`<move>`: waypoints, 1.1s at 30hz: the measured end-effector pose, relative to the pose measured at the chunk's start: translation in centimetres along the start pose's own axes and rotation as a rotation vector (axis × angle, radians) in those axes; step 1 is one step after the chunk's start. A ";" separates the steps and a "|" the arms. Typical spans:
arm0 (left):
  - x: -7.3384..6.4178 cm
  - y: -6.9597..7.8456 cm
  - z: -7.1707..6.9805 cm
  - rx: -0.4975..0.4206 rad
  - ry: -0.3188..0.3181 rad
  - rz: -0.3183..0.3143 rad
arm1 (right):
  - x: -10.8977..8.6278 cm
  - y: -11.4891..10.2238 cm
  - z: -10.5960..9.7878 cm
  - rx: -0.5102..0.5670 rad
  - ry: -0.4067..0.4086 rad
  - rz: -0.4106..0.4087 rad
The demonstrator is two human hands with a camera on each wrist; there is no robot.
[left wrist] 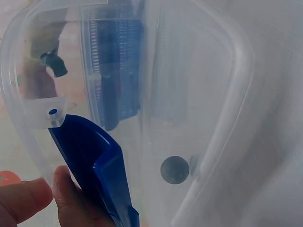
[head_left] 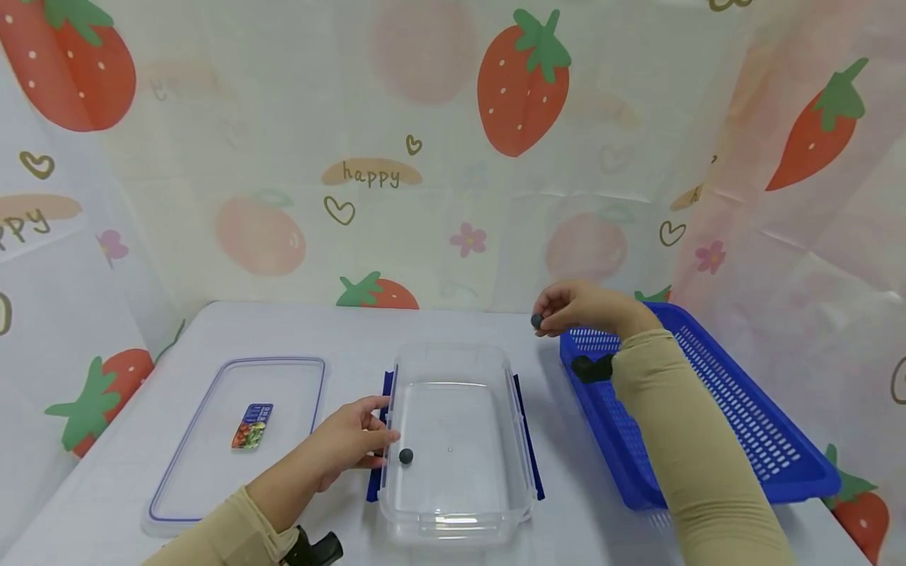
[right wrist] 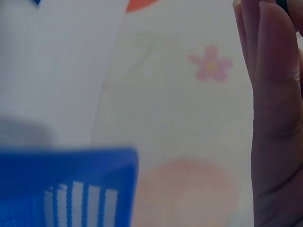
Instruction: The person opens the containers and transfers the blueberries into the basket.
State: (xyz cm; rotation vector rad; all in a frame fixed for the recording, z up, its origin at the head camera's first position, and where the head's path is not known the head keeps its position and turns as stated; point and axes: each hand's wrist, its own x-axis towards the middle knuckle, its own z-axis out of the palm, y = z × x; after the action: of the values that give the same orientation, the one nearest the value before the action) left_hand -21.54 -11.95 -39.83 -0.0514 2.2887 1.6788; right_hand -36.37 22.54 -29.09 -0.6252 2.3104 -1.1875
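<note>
A clear plastic box (head_left: 470,424) with blue side latches (head_left: 528,436) stands uncovered in the middle of the table. My left hand (head_left: 347,439) grips its left wall, the thumb at the rim and the other fingers outside by a latch (left wrist: 102,165). On the box floor near that hand lies a small dark ball (head_left: 406,456), seen through the plastic in the left wrist view. My right hand (head_left: 586,308) pinches another small dark ball (head_left: 536,321) between thumb and fingertips, raised near the basket's far left corner. In the right wrist view that ball is mostly hidden.
To the right, a blue perforated basket (head_left: 743,409) sits under my right forearm; its contents are partly hidden. A clear lid (head_left: 293,393) with a blue-purple seal lies flat at the left, bearing a colourful label (head_left: 252,427). A strawberry-printed curtain (head_left: 439,251) hangs behind the table.
</note>
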 end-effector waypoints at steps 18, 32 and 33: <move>0.1 0.0 0.0 -0.004 -0.005 -0.004 | -5.6 9.5 -4.0 0.063 0.124 0.127; 0.1 -0.2 -0.1 0.004 -0.004 -0.005 | -5.2 11.6 -3.4 0.114 0.065 0.243; 0.1 -0.2 -0.1 0.006 -0.004 -0.005 | -5.2 11.7 -3.4 0.120 0.068 0.241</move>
State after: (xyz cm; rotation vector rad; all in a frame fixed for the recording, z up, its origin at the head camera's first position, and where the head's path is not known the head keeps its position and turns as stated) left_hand -21.65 -12.05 -40.01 -0.0524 2.2884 1.6681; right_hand -36.40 33.79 -36.03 -0.2581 2.2720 -1.2362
